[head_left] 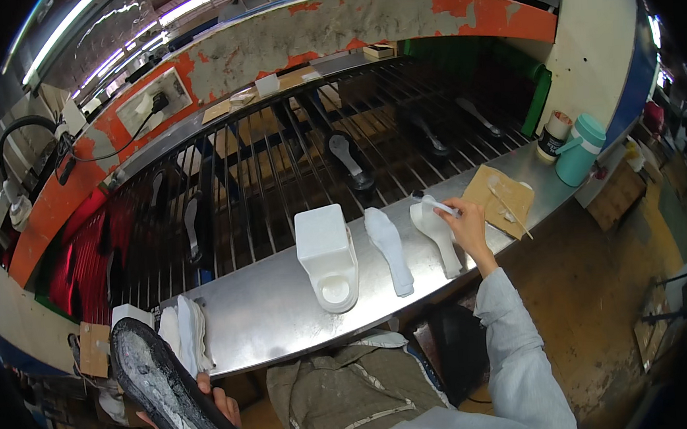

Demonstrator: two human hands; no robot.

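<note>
My left hand [224, 404] is wrapped round a black shoe sole [167, 386], whose hollow inner face, smeared whitish, points up. My right hand [469, 228] pinches a slim white-handled brush [436, 203] with a dark tip. That hand is over the steel ledge, at the wide end of an off-white insole [443, 247]. Left of it lies a bluish-white insole [389, 251]. A white plastic dispenser [323, 244] with a round cup at its front stands beside them. Near the sole in my left hand, a stack of white insoles [191, 333] leans on the ledge.
Beyond the steel ledge [254, 300] runs a rack of metal rods [270, 188] carrying several dark soles [347, 158]. Brown cardboard [495, 192] with a thin stick [510, 211] lies right of my hand. A teal jug [580, 150] and a dark jar [553, 136] stand at the far right.
</note>
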